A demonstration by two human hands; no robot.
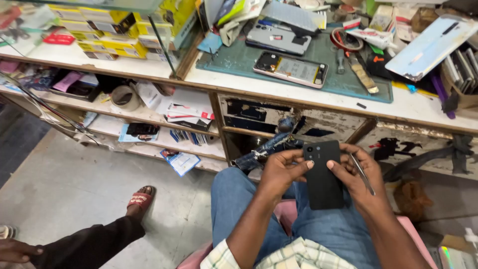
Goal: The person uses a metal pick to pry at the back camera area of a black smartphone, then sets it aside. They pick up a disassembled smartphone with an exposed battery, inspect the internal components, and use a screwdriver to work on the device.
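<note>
Two hands: both close around one black phone (322,175) held over the lap, below the edge of the bench (298,94).
Other person: a dark trouser leg (84,245) and a foot in a red sandal (140,199) rest on the floor at lower left; a hand shows at the picture's left edge.
Shelves: open shelves (114,124) at left carry a roll of tape (124,97), papers and small card packs; yellow boxes (107,30) are stacked on the top level.
Left hand: left hand (281,172) is curled, fingers bent round the phone's left edge, thumb tip pressed on its back near the upper corner.
Phone position: back side up, camera lenses at the far end, toward the bench; its long axis runs away from the person, leaning slightly left at the top.
Right hand: right hand (356,177) is partly closed, thumb touching the phone's right edge, with metal tweezers (362,173) pinched between the fingers, tips pointing down and right.
Green mat: a green mat (343,82) on the bench holds an opened phone (291,69) lying crosswise with its insides showing, and a grey phone (279,39) behind it.
Right end: a box (460,69) at the bench's right edge holds flat items stood on edge; a pale flat panel (430,47) leans across it.
</note>
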